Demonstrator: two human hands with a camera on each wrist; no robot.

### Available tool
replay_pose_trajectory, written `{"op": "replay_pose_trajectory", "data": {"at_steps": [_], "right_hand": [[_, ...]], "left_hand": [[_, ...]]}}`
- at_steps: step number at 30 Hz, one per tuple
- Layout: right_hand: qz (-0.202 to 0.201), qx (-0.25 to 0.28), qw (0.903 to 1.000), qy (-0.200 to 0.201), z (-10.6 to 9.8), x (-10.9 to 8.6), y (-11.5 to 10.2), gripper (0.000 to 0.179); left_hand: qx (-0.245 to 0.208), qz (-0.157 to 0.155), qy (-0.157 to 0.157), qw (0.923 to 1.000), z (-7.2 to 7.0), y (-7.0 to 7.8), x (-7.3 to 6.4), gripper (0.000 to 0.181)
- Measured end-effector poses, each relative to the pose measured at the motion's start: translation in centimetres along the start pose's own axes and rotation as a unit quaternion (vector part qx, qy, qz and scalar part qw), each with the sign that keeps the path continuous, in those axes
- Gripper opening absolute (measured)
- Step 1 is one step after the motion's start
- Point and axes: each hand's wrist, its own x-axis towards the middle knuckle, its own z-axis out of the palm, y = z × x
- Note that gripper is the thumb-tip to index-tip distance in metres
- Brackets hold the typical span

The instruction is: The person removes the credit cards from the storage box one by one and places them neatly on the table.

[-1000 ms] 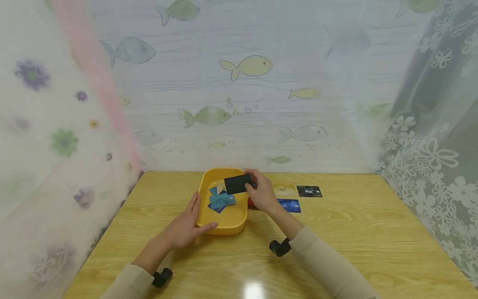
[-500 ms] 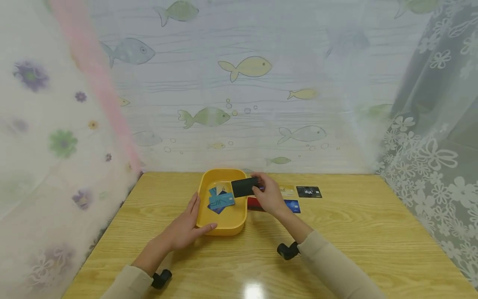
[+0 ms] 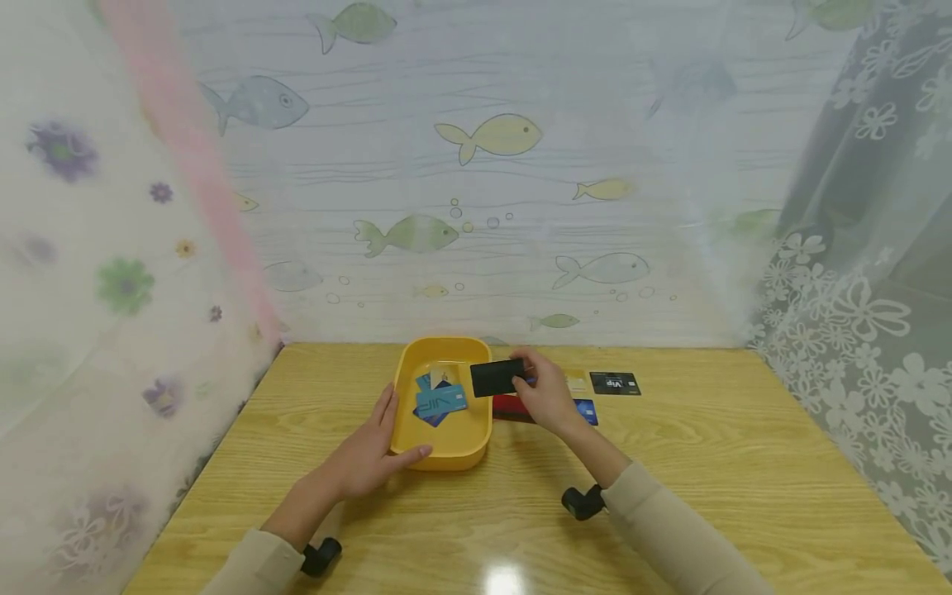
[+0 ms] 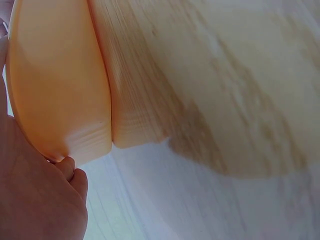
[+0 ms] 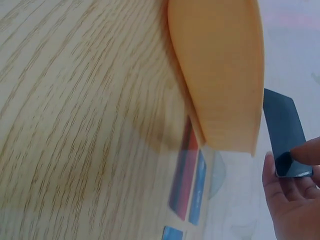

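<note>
My left hand [image 3: 357, 454] holds the near left corner of a yellow plastic tub [image 3: 446, 461], thumb over the near rim and fingers along the left side. My right hand [image 3: 549, 398] pinches a black card [image 3: 494, 378] between thumb and fingers, raised over the tub's right rim. In the right wrist view the black card [image 5: 286, 131] is held by its lower end. Inside the tub lie several overlapping cards: a teal card [image 3: 444, 401] on top, a dark blue card [image 3: 434, 419] and a cream card [image 3: 445, 376] partly hidden.
Right of the tub, cards lie in rows on the wooden table [image 3: 706, 463]: a red card [image 3: 510, 407], a blue card [image 3: 587, 411], a gold card [image 3: 577, 381] and a black VIP card [image 3: 615, 383]. My right hand hides part of them. A fish-patterned curtain [image 3: 483, 190] hangs behind.
My right hand has moved to the right with the black card, from over the tub's inside to its right rim. The left hand and the tub have stayed in place.
</note>
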Motion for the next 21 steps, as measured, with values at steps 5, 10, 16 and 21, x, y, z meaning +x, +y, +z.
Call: {"op": "replay_pose_trajectory", "data": {"at_steps": [5, 10, 16, 21], "right_hand": [[0.01, 0.011, 0.9998, -0.015, -0.5, -0.1, 0.4, 0.037], [0.019, 0.016, 0.9995, -0.017, -1.1, -0.2, 0.6, 0.036], [0.021, 0.014, 0.9996, -0.015, -2.3, -0.7, 1.0, 0.037], [0.02, 0.006, 0.9996, -0.018, -3.4, -1.0, 1.7, 0.038]], "left_hand": [[-0.003, 0.001, -0.002, 1.0, 0.0, 0.1, 0.0, 0.115], [-0.004, -0.002, -0.003, 1.0, 0.0, 0.2, 0.0, 0.114], [-0.004, -0.003, -0.003, 1.0, -0.1, 0.3, -0.1, 0.115], [-0.009, 0.0, -0.002, 1.0, 0.0, 0.2, 0.0, 0.115]]}}
